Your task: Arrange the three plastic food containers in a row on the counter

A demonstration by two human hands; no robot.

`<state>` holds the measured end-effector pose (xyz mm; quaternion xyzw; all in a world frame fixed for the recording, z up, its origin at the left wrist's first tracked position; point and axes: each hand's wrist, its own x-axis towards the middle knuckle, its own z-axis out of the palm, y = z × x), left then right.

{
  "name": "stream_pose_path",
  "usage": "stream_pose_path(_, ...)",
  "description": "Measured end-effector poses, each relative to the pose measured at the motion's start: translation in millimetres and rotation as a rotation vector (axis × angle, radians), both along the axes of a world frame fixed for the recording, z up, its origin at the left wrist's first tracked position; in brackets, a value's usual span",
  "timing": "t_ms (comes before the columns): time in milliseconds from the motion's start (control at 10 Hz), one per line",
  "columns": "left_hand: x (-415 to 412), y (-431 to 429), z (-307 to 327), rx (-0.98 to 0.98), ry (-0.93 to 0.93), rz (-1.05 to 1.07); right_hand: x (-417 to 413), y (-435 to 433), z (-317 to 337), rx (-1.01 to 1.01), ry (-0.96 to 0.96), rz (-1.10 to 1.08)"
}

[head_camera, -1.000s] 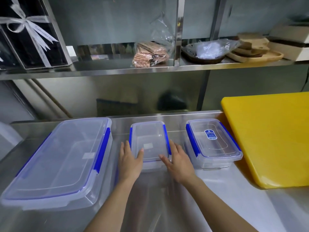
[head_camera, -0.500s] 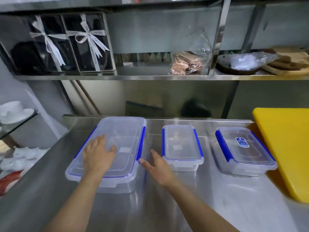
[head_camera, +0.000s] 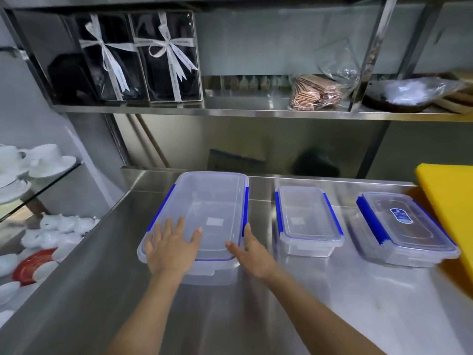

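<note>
The large container (head_camera: 204,216), pressed under the flat left hand (head_camera: 170,248) and flanked by the open right hand (head_camera: 252,253), should be slid squarely, fingers kept spread.

A steel desk (head_camera: 358,303) stands against a steel wall (head_camera: 256,142). A steel shelf (head_camera: 243,112) runs above; a glass shelf (head_camera: 43,184) holds white cups at left.

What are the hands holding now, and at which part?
The large container: the left hand lies flat on its lid near the front left corner, and the right hand presses its front right side. Neither hand lifts it.
</note>
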<state>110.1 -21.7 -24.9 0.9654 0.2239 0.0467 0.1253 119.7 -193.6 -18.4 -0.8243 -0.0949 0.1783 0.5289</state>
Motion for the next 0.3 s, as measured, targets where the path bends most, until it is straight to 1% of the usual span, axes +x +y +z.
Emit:
stream_pose_path(100, 2, 1, 0, 0.008, 0.002, -0.008, 1, -1, -3, 0.007, -0.007, 0.008)
stream_pose_path(200, 0, 0, 3, -0.017, 0.024, -0.017, -1, -7, 2, -0.041, -0.018, -0.008)
stream_pose_path(300, 2, -4, 9, -0.004, -0.038, -0.079, -4, -21, 25, -0.122, -0.059, -0.076)
